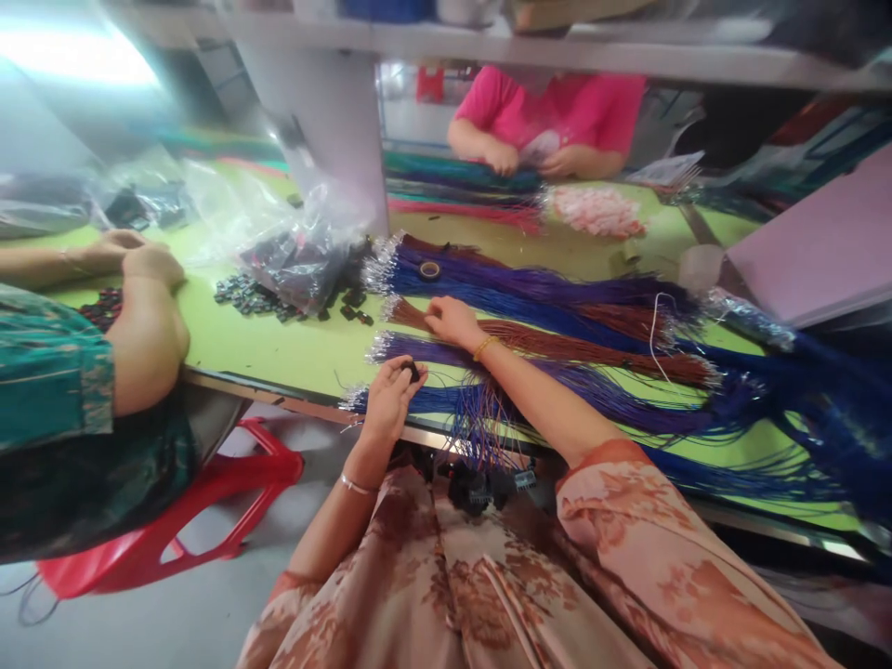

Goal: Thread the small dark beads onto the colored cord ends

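Observation:
My left hand [390, 398] is at the near edge of the green table [293, 348], its fingers pinched round a small black connector [413, 372] with thin purple wires running from it. My right hand [452, 321] reaches forward and rests on a brown wire bundle [571, 346], fingers curled onto the strands near their metal-tipped ends. Blue and purple wire bundles [530, 283] lie side by side across the table around both hands. More black connectors [488, 485] hang on wires in my lap.
A pile of small black connectors [265, 299] and a clear plastic bag [299, 251] lie to the left. A person in green sits at the left on a red stool [209, 511]. Another person in pink [557, 116] works opposite. A tape roll [430, 270] sits on the wires.

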Action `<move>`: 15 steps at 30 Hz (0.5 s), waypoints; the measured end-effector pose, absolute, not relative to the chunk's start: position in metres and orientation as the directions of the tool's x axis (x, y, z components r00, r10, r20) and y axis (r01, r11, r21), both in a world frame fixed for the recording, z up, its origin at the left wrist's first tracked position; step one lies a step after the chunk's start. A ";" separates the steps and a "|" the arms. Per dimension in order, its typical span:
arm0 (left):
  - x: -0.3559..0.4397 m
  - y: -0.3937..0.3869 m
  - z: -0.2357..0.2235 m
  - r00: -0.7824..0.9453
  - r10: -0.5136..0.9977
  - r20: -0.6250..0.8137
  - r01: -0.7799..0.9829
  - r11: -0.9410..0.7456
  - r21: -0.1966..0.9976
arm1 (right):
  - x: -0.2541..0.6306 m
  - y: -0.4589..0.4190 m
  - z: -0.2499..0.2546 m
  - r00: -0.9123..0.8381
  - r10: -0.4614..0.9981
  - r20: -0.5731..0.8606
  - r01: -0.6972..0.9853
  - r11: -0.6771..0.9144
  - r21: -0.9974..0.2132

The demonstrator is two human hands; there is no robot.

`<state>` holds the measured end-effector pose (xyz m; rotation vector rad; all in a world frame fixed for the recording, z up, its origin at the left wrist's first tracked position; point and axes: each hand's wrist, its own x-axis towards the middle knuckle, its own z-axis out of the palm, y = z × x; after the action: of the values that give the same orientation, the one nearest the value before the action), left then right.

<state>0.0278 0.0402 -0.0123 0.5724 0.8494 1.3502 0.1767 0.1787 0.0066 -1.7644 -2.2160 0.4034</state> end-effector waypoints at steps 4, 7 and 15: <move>0.026 0.043 -0.019 0.027 0.982 -0.188 -0.603 0.166 0.780 | 0.178 0.178 0.005 -0.250 0.967 0.050 0.907 0.252 -0.338; 0.026 0.042 -0.020 0.030 0.981 -0.192 -0.598 0.171 0.783 | 0.182 0.177 0.011 -0.317 0.947 0.057 0.900 0.319 -0.298; 0.025 0.040 -0.018 0.041 0.977 -0.212 -0.590 0.194 0.783 | 0.184 0.181 0.014 -0.404 0.914 0.041 0.884 0.401 -0.241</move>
<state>0.0253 0.0405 -0.0180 0.5759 0.8487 1.3067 0.1839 0.1809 0.0138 -1.6110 -2.4861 0.2709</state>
